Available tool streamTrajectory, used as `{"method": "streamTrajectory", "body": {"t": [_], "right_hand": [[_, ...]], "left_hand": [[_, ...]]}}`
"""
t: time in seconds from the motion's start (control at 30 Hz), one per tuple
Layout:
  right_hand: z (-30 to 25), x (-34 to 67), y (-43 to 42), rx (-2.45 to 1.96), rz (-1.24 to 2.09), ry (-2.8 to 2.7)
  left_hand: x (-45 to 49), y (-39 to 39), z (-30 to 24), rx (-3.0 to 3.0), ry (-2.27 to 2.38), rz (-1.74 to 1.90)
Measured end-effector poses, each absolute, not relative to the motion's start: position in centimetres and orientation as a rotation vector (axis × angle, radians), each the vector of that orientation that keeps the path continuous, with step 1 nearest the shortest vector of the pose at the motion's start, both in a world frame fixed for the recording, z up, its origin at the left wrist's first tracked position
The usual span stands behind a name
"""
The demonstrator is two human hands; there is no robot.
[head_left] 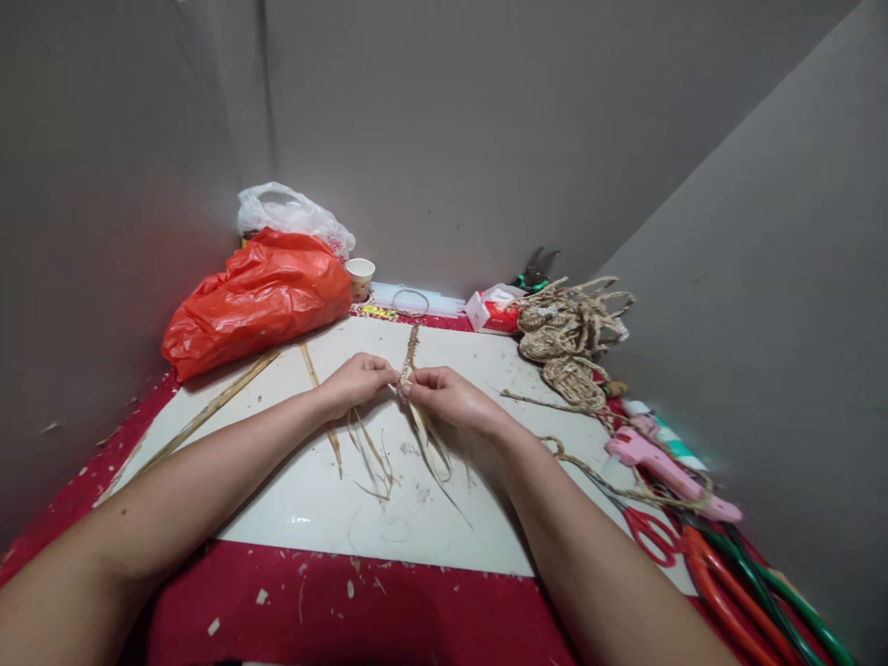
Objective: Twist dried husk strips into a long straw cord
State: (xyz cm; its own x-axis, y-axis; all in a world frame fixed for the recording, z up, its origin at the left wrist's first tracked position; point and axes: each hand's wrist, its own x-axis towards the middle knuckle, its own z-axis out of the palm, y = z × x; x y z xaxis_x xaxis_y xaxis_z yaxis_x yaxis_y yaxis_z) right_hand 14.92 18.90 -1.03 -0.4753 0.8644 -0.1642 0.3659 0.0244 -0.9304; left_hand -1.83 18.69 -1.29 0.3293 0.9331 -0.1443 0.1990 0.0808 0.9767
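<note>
Over the middle of a white board [277, 499], a narrow braid [412, 347] of dry plant fibre points away from me. Its lower end is pinched between the fingertips of my left hand [359, 381] and my right hand [448, 396], which nearly touch. Loose pale strands [434, 453] hang from the braid below my right hand. Thinner strands [375, 449] trail beneath my left hand. Both hands are closed, and my fingers hide the spot where the strands meet. A flat dry strip [320, 407] lies on the board left of my left hand.
Red and white plastic bags [264, 296] and a paper cup [360, 277] stand at the back left. Coiled straw rope [573, 338], a tissue pack [494, 310], a pink glue gun [670, 470] and red-handled scissors [652, 536] line the right side. A long stalk [215, 407] lies left.
</note>
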Motion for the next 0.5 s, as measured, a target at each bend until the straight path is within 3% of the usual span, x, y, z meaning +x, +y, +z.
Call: {"method": "streamTrajectory", "body": {"t": [0.13, 0.23, 0.5], "right_hand": [[-1.2, 14.4, 18.3, -1.382, 0.893, -2.160], [-0.8, 14.2, 17.7, -1.490, 0.650, -2.301], [0.0, 14.0, 17.6, -1.530, 0.807, -2.204]], "left_hand": [[-1.6, 18.5, -1.4, 1.408, 1.197, 0.797], [-1.5, 18.6, -1.6, 1.439, 1.251, 0.804], [-1.5, 18.9, -2.4, 1.497, 1.253, 0.804]]}}
